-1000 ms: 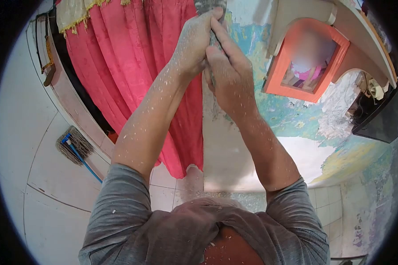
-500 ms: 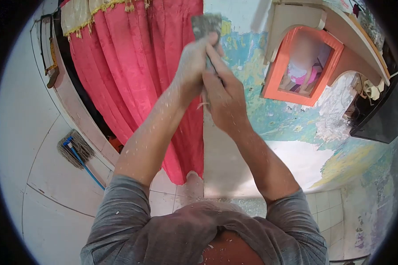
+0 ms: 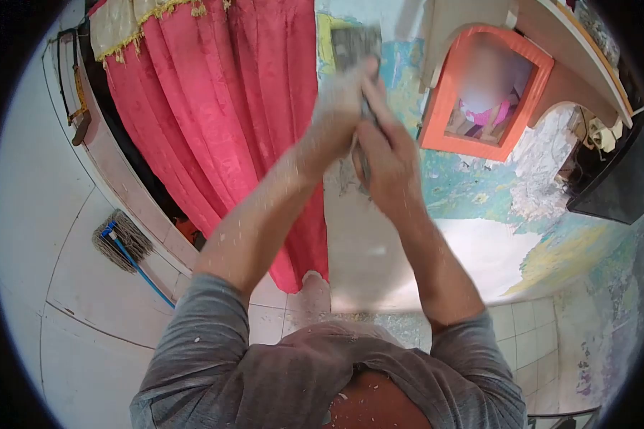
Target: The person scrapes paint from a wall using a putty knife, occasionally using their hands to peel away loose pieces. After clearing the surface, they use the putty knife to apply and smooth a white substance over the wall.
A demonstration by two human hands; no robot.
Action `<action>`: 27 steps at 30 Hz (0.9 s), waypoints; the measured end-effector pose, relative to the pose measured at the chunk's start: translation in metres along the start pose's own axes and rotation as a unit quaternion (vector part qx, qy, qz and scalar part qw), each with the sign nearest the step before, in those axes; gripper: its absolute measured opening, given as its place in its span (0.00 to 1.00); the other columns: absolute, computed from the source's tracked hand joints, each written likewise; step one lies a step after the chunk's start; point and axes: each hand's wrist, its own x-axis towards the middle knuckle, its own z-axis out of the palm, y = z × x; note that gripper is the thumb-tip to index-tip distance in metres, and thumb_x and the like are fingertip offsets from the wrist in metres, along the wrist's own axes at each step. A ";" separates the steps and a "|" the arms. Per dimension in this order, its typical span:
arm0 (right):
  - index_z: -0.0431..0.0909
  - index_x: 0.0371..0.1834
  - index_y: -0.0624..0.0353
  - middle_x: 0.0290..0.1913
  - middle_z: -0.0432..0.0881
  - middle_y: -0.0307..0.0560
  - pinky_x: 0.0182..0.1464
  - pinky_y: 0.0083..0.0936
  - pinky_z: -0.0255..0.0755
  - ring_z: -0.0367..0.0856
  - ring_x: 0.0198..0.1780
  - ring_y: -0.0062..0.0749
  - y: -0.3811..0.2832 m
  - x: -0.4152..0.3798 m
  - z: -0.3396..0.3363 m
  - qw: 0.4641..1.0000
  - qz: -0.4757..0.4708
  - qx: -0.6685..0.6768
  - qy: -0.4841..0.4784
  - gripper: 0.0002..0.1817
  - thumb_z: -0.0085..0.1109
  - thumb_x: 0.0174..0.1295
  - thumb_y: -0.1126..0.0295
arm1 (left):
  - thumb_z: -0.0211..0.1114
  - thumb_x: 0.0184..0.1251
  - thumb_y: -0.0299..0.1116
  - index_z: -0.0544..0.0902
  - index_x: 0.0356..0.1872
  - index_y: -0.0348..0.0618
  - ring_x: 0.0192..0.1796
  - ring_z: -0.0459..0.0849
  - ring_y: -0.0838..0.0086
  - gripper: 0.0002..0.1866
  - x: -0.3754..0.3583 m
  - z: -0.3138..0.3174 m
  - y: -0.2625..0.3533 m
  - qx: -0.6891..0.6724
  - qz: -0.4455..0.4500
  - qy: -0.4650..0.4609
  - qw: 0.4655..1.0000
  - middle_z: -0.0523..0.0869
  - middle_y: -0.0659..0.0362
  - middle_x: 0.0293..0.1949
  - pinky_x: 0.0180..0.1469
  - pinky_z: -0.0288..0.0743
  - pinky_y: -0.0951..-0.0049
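Note:
A wide-bladed scraper (image 3: 356,46) is held up in front of the wall, its dusty, flat blade overlapping the blue and yellow peeling paint. My left hand (image 3: 338,101), smeared by motion, is closed around it just below the blade. Lower on the handle, my right hand (image 3: 390,161) grips it, with the handle's end showing beside the palm. Pale flakes cover both forearms and the grey sleeves. The peeling painted wall (image 3: 454,193) spreads behind and to the right of my hands.
A pink curtain (image 3: 207,107) hangs close on the left. To the right, an orange picture frame (image 3: 429,118) hangs beneath a shelf (image 3: 587,43), near a dark screen (image 3: 615,179). A mop (image 3: 125,243) and a hacksaw (image 3: 79,93) are at far left. White tiles (image 3: 268,325) lie below.
Both hands and the scraper have moved to the right, away from the curtain, and the blade now sits over the painted wall. The view has shifted slightly.

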 end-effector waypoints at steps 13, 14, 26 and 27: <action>0.63 0.77 0.57 0.31 0.74 0.31 0.26 0.12 0.59 0.63 0.24 0.10 0.018 -0.022 0.005 1.000 0.002 0.021 0.001 0.28 0.47 0.73 0.74 | 0.58 0.73 0.47 0.79 0.27 0.41 0.27 0.72 0.80 0.20 -0.010 0.004 0.005 -0.069 -0.103 -0.004 0.992 0.76 0.65 0.25 0.32 0.66 0.77; 0.63 0.77 0.56 0.30 0.74 0.31 0.26 0.13 0.59 0.63 0.24 0.10 0.023 -0.022 0.005 0.999 -0.021 -0.039 0.010 0.28 0.47 0.73 0.73 | 0.58 0.73 0.47 0.79 0.27 0.41 0.27 0.72 0.80 0.20 -0.016 0.007 0.002 -0.069 -0.102 -0.003 0.992 0.76 0.65 0.25 0.32 0.66 0.77; 0.66 0.75 0.57 0.50 0.81 0.45 0.34 0.19 0.69 0.74 0.33 0.16 0.023 -0.023 -0.002 0.990 -0.069 -0.122 0.025 0.27 0.46 0.72 0.75 | 0.56 0.75 0.47 0.79 0.33 0.43 0.34 0.72 0.82 0.18 -0.016 0.010 -0.011 -0.071 -0.091 -0.003 0.993 0.77 0.65 0.29 0.37 0.68 0.75; 0.66 0.75 0.57 0.50 0.81 0.45 0.34 0.19 0.69 0.74 0.33 0.16 0.029 -0.004 -0.007 0.990 -0.067 -0.123 0.029 0.27 0.46 0.72 0.75 | 0.56 0.75 0.47 0.79 0.33 0.43 0.34 0.72 0.82 0.18 -0.001 0.008 -0.008 -0.072 -0.093 -0.007 0.993 0.77 0.65 0.29 0.37 0.68 0.75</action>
